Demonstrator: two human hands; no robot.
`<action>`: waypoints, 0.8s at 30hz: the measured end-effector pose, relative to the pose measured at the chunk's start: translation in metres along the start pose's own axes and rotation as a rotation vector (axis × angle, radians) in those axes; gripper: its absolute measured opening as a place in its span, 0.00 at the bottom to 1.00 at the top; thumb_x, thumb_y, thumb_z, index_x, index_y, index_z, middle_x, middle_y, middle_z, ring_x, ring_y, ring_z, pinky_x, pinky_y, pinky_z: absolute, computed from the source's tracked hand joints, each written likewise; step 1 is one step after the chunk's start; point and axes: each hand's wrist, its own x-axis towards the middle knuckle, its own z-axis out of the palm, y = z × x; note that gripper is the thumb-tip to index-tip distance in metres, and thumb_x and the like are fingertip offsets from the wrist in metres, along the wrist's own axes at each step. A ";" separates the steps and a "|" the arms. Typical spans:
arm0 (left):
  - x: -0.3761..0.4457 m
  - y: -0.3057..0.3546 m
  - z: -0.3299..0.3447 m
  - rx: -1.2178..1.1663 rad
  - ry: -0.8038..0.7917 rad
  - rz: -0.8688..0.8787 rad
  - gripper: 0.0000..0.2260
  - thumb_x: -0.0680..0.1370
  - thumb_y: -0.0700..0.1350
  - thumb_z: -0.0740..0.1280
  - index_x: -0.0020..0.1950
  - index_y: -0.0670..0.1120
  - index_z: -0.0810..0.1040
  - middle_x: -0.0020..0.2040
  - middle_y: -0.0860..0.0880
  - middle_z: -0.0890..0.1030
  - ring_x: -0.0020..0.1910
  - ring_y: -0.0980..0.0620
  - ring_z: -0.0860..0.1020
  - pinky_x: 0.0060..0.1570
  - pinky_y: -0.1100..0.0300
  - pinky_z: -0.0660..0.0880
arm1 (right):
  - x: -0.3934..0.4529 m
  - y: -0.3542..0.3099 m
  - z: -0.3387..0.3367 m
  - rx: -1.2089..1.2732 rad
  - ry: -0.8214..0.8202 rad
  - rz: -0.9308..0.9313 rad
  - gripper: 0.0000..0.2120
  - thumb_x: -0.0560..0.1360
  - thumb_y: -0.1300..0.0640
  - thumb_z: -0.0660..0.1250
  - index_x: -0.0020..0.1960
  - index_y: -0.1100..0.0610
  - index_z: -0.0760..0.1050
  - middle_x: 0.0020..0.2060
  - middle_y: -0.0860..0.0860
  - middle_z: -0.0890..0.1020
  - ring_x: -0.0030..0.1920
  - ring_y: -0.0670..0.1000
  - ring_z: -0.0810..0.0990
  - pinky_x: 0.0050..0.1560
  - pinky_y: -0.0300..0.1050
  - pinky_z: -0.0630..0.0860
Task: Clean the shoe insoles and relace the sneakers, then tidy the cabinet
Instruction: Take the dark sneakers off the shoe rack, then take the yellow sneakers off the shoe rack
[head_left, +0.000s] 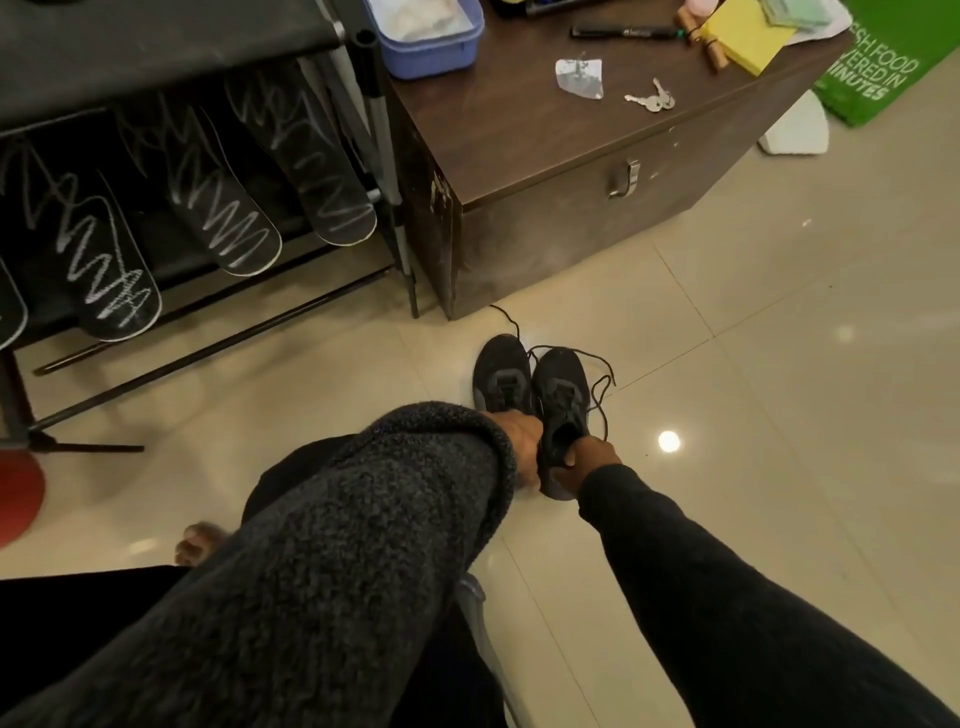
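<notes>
Two sneakers (530, 389) on the floor; your left hand (522, 441) and right hand (589, 460) grip their near heels; four insoles (228, 208) far left.

Tiled floor (753, 364) carries 2 black sneakers (530, 379).

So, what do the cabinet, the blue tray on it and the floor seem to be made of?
The cabinet: probably wood or wood laminate, dark brown with visible grain, matte, with a metal handle. The blue tray: likely plastic, with a smooth moulded rim and even colour. The floor: glossy beige tiles, perhaps ceramic, with joint lines and a bright reflected light spot.
</notes>
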 end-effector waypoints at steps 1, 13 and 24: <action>-0.001 0.001 -0.003 -0.016 0.014 0.013 0.28 0.74 0.52 0.75 0.71 0.47 0.71 0.67 0.46 0.75 0.63 0.44 0.76 0.63 0.48 0.74 | 0.000 0.001 -0.002 0.003 0.000 0.006 0.18 0.74 0.51 0.72 0.60 0.58 0.77 0.52 0.56 0.82 0.50 0.56 0.82 0.54 0.49 0.80; -0.105 -0.045 -0.091 -0.053 0.413 0.095 0.20 0.76 0.51 0.74 0.67 0.48 0.78 0.63 0.48 0.79 0.63 0.47 0.76 0.54 0.60 0.71 | -0.039 -0.057 -0.082 0.072 0.133 -0.037 0.12 0.71 0.46 0.71 0.49 0.53 0.81 0.45 0.54 0.84 0.46 0.56 0.83 0.52 0.53 0.82; -0.332 -0.169 -0.104 0.046 0.836 -0.100 0.15 0.76 0.54 0.71 0.59 0.49 0.80 0.52 0.50 0.75 0.53 0.46 0.78 0.52 0.53 0.76 | -0.158 -0.224 -0.120 0.259 0.281 -0.509 0.06 0.76 0.54 0.72 0.44 0.57 0.83 0.41 0.54 0.84 0.44 0.51 0.81 0.53 0.50 0.79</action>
